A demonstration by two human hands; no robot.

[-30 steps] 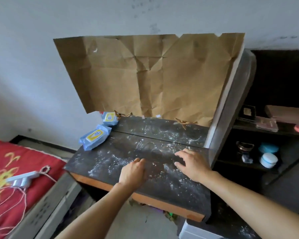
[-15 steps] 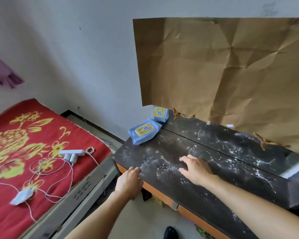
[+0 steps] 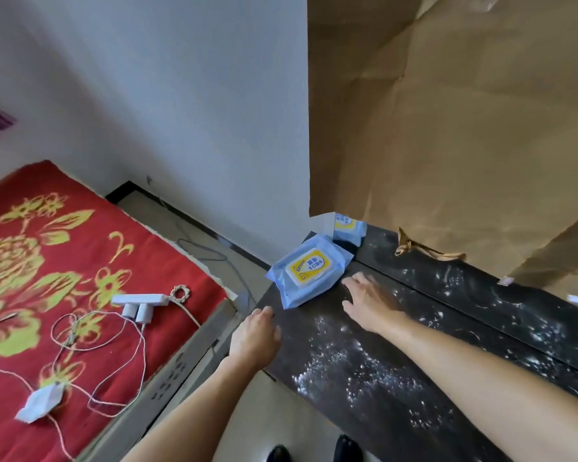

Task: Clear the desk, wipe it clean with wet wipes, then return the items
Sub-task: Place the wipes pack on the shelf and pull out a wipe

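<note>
A dark desk (image 3: 414, 355) dusted with white powder fills the lower right. A blue wet-wipes pack (image 3: 309, 270) with a yellow label lies at its left corner, and a second smaller pack (image 3: 347, 226) lies behind it by the wall. My right hand (image 3: 369, 303) lies flat on the desktop with its fingers straight, its fingertips just right of the near pack. My left hand (image 3: 256, 335) hovers at the desk's left front corner, fingers relaxed, holding nothing.
Creased brown paper (image 3: 447, 128) covers the wall behind the desk. A gold ornament (image 3: 411, 248) sits on the desk's back strip. Left of the desk is a bed with a red flowered blanket (image 3: 47, 278) carrying a white power strip (image 3: 139, 300), chargers and cables.
The view has swung left and closer to the desk's left corner. Both hands slid left along the desk; my right hand now lies beside the near wipes pack.
</note>
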